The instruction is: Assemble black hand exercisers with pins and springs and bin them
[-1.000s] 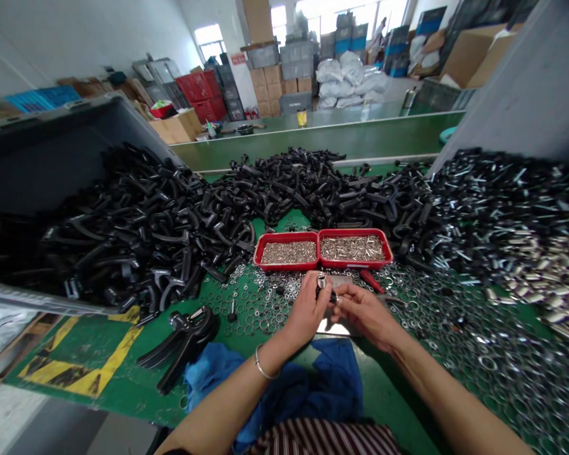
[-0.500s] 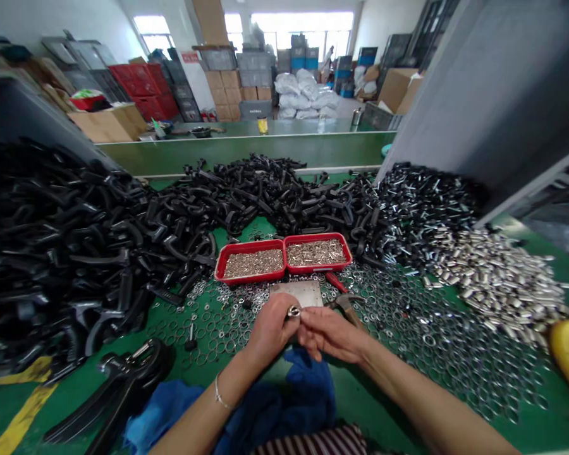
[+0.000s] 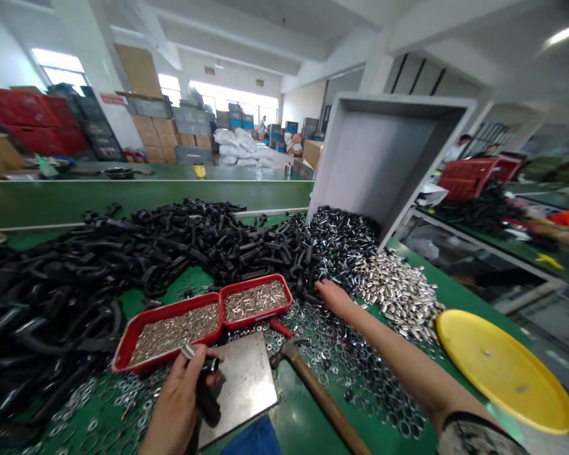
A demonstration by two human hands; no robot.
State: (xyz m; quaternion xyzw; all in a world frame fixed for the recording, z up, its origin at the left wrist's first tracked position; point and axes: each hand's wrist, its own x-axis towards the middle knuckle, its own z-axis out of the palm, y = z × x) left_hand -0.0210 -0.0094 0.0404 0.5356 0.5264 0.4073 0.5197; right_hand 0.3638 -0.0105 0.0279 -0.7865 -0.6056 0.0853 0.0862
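Observation:
My left hand [image 3: 177, 395] is closed around a black handle-like part [image 3: 207, 401] with a shiny metal ring end and a coiled metal spring [image 3: 188, 349] at its top. It hangs over the left edge of a flat metal plate [image 3: 246, 373], by a red tray [image 3: 123, 347] of small metal pieces. Farther right, my right hand [image 3: 334, 297] reaches to the near edge of a heap of black-headed bolts [image 3: 344, 234], beside black handles [image 3: 246, 249]. Its fingers curl downward and together; what they grip is hidden.
A hammer [image 3: 313, 385] lies right of the plate. Another red tray [image 3: 288, 297] holds small pins. Loose metal rings [image 3: 384, 385] spread across the green table. Silver sleeves [image 3: 398, 294] are heaped before a tilted grey bin [image 3: 374, 164]. A yellow lid [image 3: 507, 379] sits at the right edge.
My hands were together over the plate; now the right has moved away to the bolt heap. My left keeps the black part. The view has turned to the right.

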